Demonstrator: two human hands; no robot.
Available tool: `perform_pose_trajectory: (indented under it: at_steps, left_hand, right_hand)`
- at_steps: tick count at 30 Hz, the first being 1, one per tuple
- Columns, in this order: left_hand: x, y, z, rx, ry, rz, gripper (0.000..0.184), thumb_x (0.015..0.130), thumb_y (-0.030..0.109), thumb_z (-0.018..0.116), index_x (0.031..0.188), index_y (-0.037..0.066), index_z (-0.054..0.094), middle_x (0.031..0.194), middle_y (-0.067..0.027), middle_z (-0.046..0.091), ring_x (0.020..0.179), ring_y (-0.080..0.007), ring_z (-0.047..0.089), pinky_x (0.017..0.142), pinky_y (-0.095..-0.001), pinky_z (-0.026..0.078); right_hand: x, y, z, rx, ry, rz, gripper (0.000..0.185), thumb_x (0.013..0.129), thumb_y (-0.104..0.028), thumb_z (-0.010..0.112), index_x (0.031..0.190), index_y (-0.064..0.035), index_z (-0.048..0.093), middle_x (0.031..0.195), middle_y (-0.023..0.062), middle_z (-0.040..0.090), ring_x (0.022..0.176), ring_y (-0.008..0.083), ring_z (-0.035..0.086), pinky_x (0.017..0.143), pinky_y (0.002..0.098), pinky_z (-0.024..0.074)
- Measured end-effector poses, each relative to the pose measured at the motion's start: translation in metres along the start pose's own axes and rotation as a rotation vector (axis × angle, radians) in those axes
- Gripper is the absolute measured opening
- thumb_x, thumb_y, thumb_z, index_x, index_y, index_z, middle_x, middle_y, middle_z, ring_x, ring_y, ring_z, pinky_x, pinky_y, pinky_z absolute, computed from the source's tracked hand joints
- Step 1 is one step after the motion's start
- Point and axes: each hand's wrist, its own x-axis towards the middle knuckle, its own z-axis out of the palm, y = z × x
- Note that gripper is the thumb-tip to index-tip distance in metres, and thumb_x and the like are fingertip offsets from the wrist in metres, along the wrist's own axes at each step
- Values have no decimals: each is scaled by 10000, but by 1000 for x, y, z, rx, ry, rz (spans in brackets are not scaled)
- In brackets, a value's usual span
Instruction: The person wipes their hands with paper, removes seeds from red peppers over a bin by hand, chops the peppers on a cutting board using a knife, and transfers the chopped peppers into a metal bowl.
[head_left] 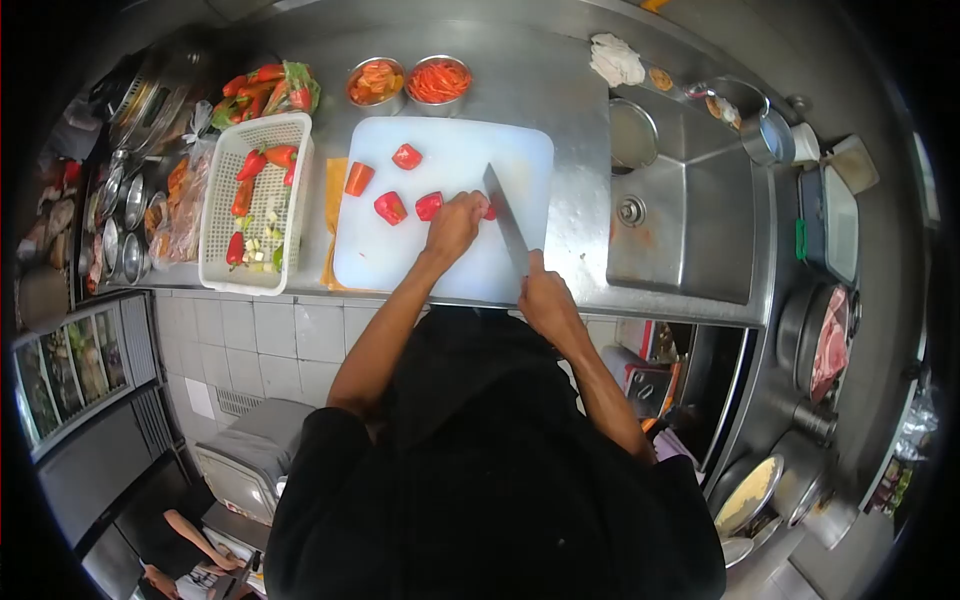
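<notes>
My right hand is wrapped round the handle of a kitchen knife, its wide blade angled up and left across the white cutting board. Close to the blade's left side, my left hand has its fingers bent over a piece of red bell pepper, mostly hidden by the fingers and knife. More red pepper pieces lie on the board's left half: one at the top, one near the left edge, and others, including a chunk, beside my left hand.
Behind the board stand a bowl of orange pepper pieces and a bowl of red strips. A white plastic basket with peppers and scraps is at left, below bagged peppers. A steel sink lies right. Another person's arm shows lower left.
</notes>
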Motion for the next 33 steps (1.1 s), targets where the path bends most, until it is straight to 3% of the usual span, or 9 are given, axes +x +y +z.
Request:
perform_pose_trajectory:
  at_steps: [12, 17, 21, 23, 24, 25, 28, 30, 33]
  left_hand:
    - [1, 1, -8, 33, -66, 64, 55, 919, 49, 554, 956, 85, 574, 829, -143, 590, 706, -392, 579, 596, -481, 445]
    - [1, 1, -7, 55, -81, 38, 67, 917, 46, 555, 966, 88, 574, 832, -143, 591, 706, -395, 578, 596, -479, 446]
    - [-3, 2, -10, 42, -87, -10, 107, 893, 59, 606, 994, 70, 572, 870, -153, 593, 758, -385, 599, 650, -465, 479]
    - [-6, 2, -8, 28, -43, -25, 152, 879, 73, 632, 1017, 65, 568, 910, -159, 586, 773, -383, 606, 674, -462, 492]
    - [-9, 3, -8, 14, -8, -45, 200, 866, 88, 658, 1040, 60, 563, 949, -165, 579, 789, -382, 613, 698, -458, 504]
    - [-11, 5, -5, 13, -6, -51, 200, 866, 88, 658, 1040, 60, 563, 949, -165, 579, 789, -382, 613, 698, -458, 504]
    - [-7, 21, -4, 54, -24, -42, 244, 842, 104, 674, 1043, 60, 543, 1061, -187, 553, 856, -380, 614, 696, -472, 512]
    - [2, 15, 5, 102, -131, -74, 258, 840, 71, 646, 1077, 54, 547, 1091, -188, 538, 855, -374, 619, 717, -466, 521]
    - [9, 10, 18, 257, -59, -138, 221, 819, 41, 616, 1038, 30, 582, 1003, -179, 565, 814, -358, 619, 698, -458, 522]
  right_hand:
    - [-5, -10, 7, -128, -42, 56, 328, 811, 30, 553, 1086, 48, 375, 720, 318, 598, 750, 530, 598, 686, 576, 456]
    - [35, 15, 27, -11, -12, -67, 385, 850, -10, 553, 1175, 56, 358, 728, 305, 606, 725, 517, 604, 662, 556, 463]
    - [35, 14, 1, 18, -13, -4, 366, 838, 2, 563, 1146, 80, 381, 721, 306, 612, 730, 503, 621, 687, 525, 498]
    - [24, 21, -4, 253, 79, -19, 334, 871, -9, 557, 1162, 62, 408, 726, 287, 617, 707, 488, 628, 686, 520, 495]
    - [17, 21, -8, 399, 122, 17, 316, 904, -45, 577, 1180, 28, 442, 712, 204, 629, 529, 345, 612, 536, 450, 487]
    - [13, 21, -14, 397, 117, 17, 316, 904, -45, 577, 1180, 28, 442, 712, 204, 629, 529, 345, 612, 536, 450, 487]
    - [7, 28, -21, 797, 25, 169, 309, 948, -88, 596, 1228, -33, 479, 722, 47, 575, 365, 70, 380, 329, 240, 336]
    - [4, 30, -28, 939, -14, 182, 338, 939, -79, 608, 1246, -39, 473, 715, 29, 556, 356, 70, 372, 319, 244, 329]
    - [-1, 40, -27, 1153, -67, 221, 382, 941, -57, 597, 1297, -64, 460, 714, 0, 516, 331, 59, 328, 288, 232, 294]
